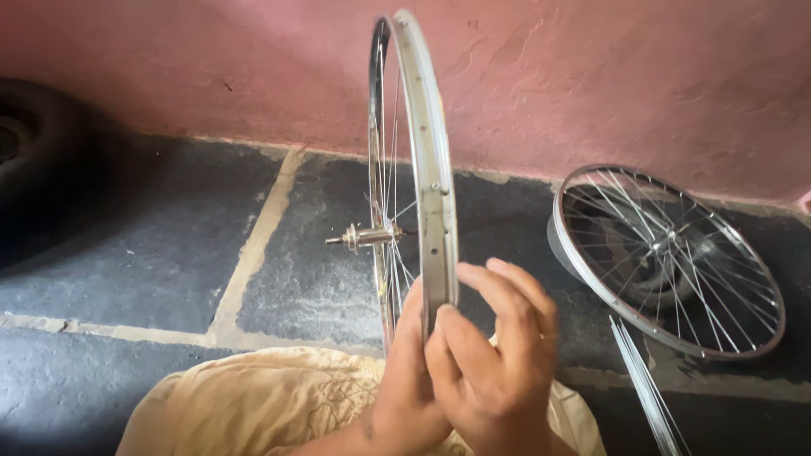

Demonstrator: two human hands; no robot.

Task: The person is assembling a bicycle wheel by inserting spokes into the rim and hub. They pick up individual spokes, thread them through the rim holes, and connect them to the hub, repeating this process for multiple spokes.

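Note:
A silver spoked bicycle wheel rim (427, 144) stands upright, edge-on to me, its hub and axle (362, 237) sticking out to the left. My left hand (404, 385) grips the rim's lower left side, partly hidden behind my right hand. My right hand (495, 353) lies against the rim's lower right edge, thumb on the metal and fingers curled beside it. Below both hands, pale yellow cloth (249, 412) covers my lap.
A second spoked wheel (668, 259) leans against the pink wall (600, 60) at right, with loose spokes (650, 396) on the dark stone floor beside it. A black tyre (4, 156) lies at far left.

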